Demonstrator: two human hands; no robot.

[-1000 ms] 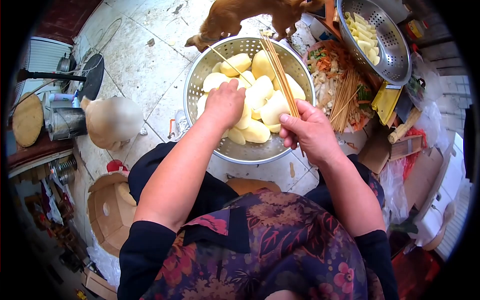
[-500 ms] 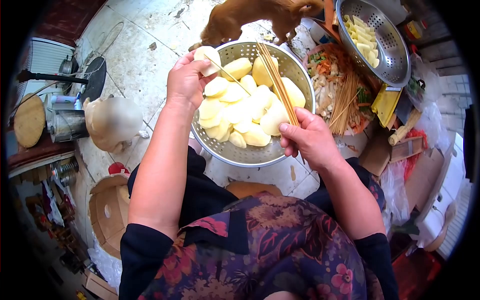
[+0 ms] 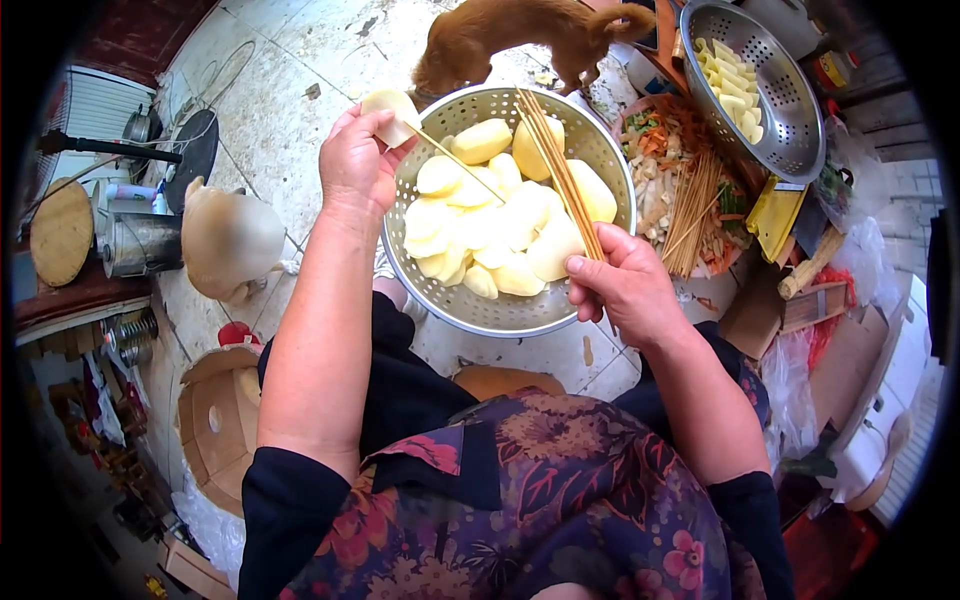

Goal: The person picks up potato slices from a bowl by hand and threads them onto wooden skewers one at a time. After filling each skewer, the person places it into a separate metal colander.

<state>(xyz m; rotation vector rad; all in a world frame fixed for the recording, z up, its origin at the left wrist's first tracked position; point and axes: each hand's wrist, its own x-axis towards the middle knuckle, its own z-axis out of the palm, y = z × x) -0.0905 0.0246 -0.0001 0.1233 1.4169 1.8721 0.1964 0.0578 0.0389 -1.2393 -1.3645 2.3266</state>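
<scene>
My left hand (image 3: 358, 160) pinches a thin potato slice (image 3: 392, 112) above the left rim of the metal colander (image 3: 500, 318). From that slice a single bamboo skewer (image 3: 460, 166) slants down over the potatoes. A bundle of bamboo skewers (image 3: 560, 165) is gripped between the thumb and fingers of my right hand (image 3: 620, 275), at the colander's right side. Peeled potatoes (image 3: 482, 141) and many pale potato slices (image 3: 455, 225) fill the colander. One large slice (image 3: 553, 247) lies right by my right thumb.
A brown dog (image 3: 510, 40) stands behind the colander; another, pale dog (image 3: 225, 240) is at left. On the right are a tray of chopped vegetables (image 3: 655, 195) with loose skewers (image 3: 695, 215) and a second colander (image 3: 785, 130) of cut pieces. A cardboard box (image 3: 205, 430) sits lower left.
My left hand has shifted left, carrying the potato slice and its skewer farther out past the colander's rim. My right hand stays nearly still with the skewer bundle.
</scene>
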